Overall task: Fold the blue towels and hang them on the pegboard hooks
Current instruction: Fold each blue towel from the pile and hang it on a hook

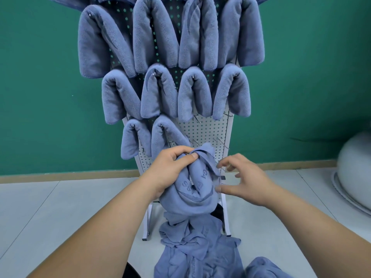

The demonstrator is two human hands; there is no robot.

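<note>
Held towel: blue towel (192, 193), soft and thin-looking, with raised letters pressed into it. It's bunched into a twisty roll in front of the lower part of the pegboard.
Which way it runs: long axis roughly up-down, with the scrunched top corner poking up and the bottom end drooping toward the pile below.
Left hand: left hand (170, 167) is grasping the bunched top of the towel, thumb pressed over the fabric.
Right hand: right hand (245, 181) is released, with fingers spread and loosely curved and nothing in it. The thumb tip is right at the towel's side.
Pegboard: white perforated pegboard (202, 131), standing upright on thin legs on the floor.
Hung towels: plush, fleecy hung towels (158, 91), each draped over a hook in an upside-down U, legs pointing down. There are two full rows of four, then two on the left of the next row.
Free hooks: thin metal hooks (218, 141) stick out bare, just above the right hand.
Pile: crumpled towel pile (196, 247) on the pale floor (60, 207), right under the held one.
Wall: flat green wall (40, 77) behind.
</note>
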